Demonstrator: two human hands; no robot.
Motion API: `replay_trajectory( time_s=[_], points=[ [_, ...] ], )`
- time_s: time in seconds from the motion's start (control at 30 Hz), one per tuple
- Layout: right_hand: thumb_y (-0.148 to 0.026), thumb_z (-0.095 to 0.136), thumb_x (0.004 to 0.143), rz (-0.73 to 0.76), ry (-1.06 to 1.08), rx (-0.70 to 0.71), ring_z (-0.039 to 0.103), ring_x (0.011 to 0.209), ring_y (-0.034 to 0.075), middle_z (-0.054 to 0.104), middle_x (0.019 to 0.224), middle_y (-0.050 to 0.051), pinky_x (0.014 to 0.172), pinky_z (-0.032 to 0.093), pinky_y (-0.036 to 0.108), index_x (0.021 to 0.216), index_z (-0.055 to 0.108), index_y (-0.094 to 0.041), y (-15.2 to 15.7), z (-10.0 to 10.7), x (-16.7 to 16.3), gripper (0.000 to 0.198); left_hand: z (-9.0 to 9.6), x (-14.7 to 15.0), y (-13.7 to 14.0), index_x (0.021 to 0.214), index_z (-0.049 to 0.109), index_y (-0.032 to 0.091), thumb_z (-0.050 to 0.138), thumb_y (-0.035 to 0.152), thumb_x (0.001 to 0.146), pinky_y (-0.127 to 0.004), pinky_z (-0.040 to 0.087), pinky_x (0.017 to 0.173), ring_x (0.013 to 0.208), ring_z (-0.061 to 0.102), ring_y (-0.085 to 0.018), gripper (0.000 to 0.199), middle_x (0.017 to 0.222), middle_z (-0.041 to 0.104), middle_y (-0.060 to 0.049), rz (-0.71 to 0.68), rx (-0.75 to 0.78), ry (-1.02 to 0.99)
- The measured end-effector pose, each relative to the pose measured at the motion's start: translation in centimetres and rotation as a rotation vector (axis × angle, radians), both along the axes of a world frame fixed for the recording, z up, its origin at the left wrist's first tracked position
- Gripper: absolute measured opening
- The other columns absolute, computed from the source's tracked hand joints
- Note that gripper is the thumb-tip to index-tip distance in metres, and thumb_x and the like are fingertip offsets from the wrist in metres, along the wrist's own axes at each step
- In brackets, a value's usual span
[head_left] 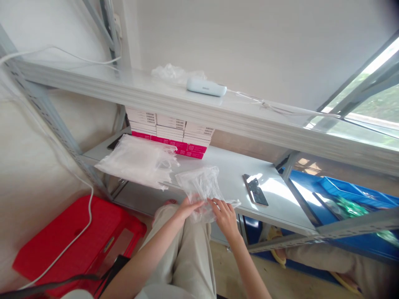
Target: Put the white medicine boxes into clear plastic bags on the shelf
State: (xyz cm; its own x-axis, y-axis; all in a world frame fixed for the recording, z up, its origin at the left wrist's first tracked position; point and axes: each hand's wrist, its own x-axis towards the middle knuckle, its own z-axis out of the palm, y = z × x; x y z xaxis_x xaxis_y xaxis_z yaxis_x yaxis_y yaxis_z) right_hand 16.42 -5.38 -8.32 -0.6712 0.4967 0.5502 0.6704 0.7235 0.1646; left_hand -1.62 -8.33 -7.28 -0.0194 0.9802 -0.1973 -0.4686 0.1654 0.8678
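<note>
Both hands are on a clear plastic bag [202, 182] at the front edge of the lower shelf. My left hand [189, 207] pinches its near part, thumb and fingers partly inside or behind the film. My right hand [223, 211] has its fingers closed on the film close to the left fingertips. The bag looks crumpled, and I cannot make out anything in it. To the left lies a flat stack of similar plastic bags [137, 160], hanging a little over the shelf edge.
White and pink boxes [170, 133] are stacked behind the bags. A phone [254, 189] lies on the lower shelf [227, 160] at right. A pale blue device [206, 87] sits on the upper shelf. A red plastic stool [77, 241] stands left; another person's leg [321, 257] shows at right.
</note>
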Motion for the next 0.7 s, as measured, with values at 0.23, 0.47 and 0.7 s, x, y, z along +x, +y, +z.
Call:
replay_trajectory(
  time_s=[0.23, 0.47, 0.7],
  points=[
    [-0.011, 0.041, 0.09, -0.101, 0.141, 0.088, 0.058, 0.088, 0.021, 0.067, 0.104, 0.007, 0.079, 0.033, 0.036, 0.127, 0.053, -0.026, -2.0, 1.8, -1.6, 0.042, 3.0, -1.0, 0.5, 0.083, 0.069, 0.014, 0.083, 0.033, 0.051, -0.027, 0.05, 0.062, 0.068, 0.065, -0.018, 0.04, 0.077, 0.07, -0.006, -0.057, 0.07, 0.002],
    [-0.007, 0.04, 0.088, -0.153, 0.38, 0.35, 0.059, 0.095, 0.021, 0.067, 0.108, 0.006, 0.085, 0.028, 0.037, 0.13, 0.051, -0.031, -1.2, 6.8, -6.1, 0.05, 12.0, -5.2, 0.9, 0.088, 0.069, 0.015, 0.074, 0.024, 0.064, -0.031, 0.051, 0.071, 0.076, 0.066, -0.021, 0.025, 0.078, 0.07, -0.005, -0.161, 0.312, 0.188],
    [-0.01, 0.04, 0.09, 0.055, 0.396, 0.187, 0.053, 0.108, 0.025, 0.057, 0.124, 0.008, 0.085, 0.028, 0.038, 0.139, 0.039, -0.036, 0.2, 11.0, -14.4, 0.056, 19.1, -15.3, -0.4, 0.091, 0.068, 0.014, 0.075, 0.01, 0.061, -0.031, 0.053, 0.068, 0.081, 0.067, -0.023, 0.031, 0.084, 0.07, -0.006, -0.057, 0.344, 0.319]
  ],
)
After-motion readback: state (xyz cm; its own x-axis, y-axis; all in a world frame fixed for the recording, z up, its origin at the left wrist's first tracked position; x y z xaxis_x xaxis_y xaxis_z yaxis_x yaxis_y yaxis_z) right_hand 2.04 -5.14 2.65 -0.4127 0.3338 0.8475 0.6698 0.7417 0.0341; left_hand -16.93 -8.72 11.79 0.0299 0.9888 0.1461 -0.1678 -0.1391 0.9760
